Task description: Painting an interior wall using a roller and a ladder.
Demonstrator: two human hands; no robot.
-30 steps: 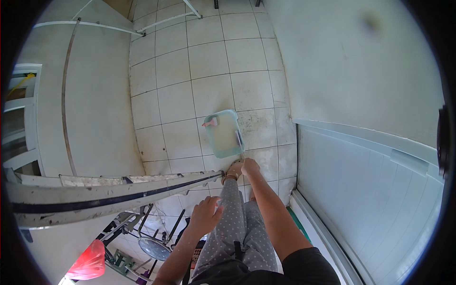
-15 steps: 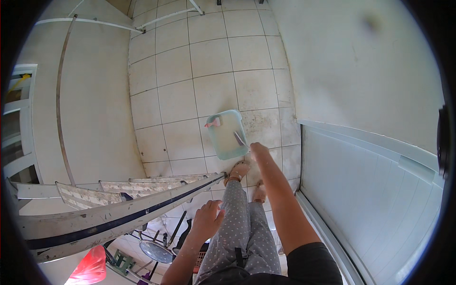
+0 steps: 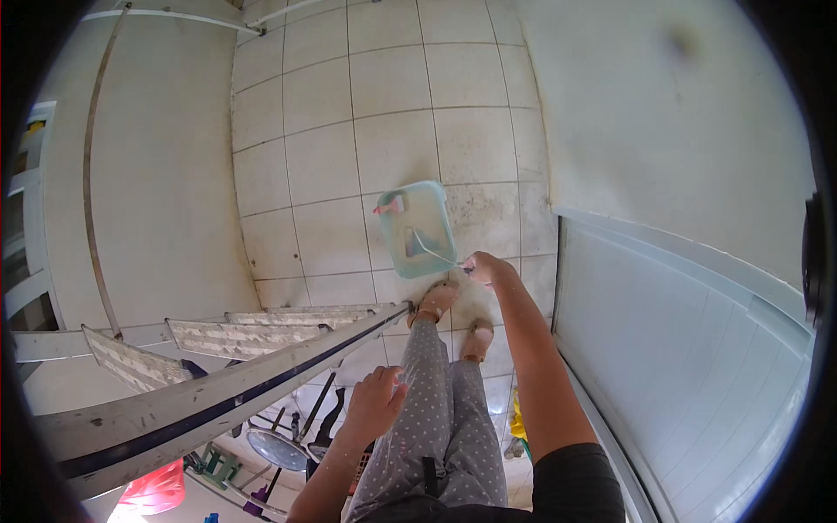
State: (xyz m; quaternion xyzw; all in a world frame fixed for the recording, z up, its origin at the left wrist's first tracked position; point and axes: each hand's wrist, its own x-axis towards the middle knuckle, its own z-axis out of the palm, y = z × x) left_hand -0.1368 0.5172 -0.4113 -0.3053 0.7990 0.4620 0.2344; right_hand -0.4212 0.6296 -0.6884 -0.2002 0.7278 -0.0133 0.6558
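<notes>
My right hand (image 3: 478, 268) is closed round the handle of a small paint roller (image 3: 438, 255) with a bent wire frame. The roller's head lies inside a pale green rectangular plastic basin (image 3: 447, 218) standing on the tiled floor ahead of my feet. Whitish matter coats the basin's bottom. A paintbrush (image 3: 390, 206) with a pinkish-red handle rests at the basin's far left corner, its handle sticking over the rim. My left hand (image 3: 377, 402) hangs beside my left thigh, fingers loosely bent and thumb apart, with nothing visible in it.
A paint-spattered stepladder (image 3: 235, 397) leans in from the left, its foot beside my left shoe. Below it are a round glass-topped item (image 3: 277, 449) and a red plastic bag (image 3: 155, 490). A white sliding door (image 3: 680, 349) and wall stand at right. A pole (image 3: 90, 174) leans at left.
The roller's head has moved left and turned within the basin. My right hand has shifted slightly right and up. The view has shifted a little; my left hand stays by my thigh.
</notes>
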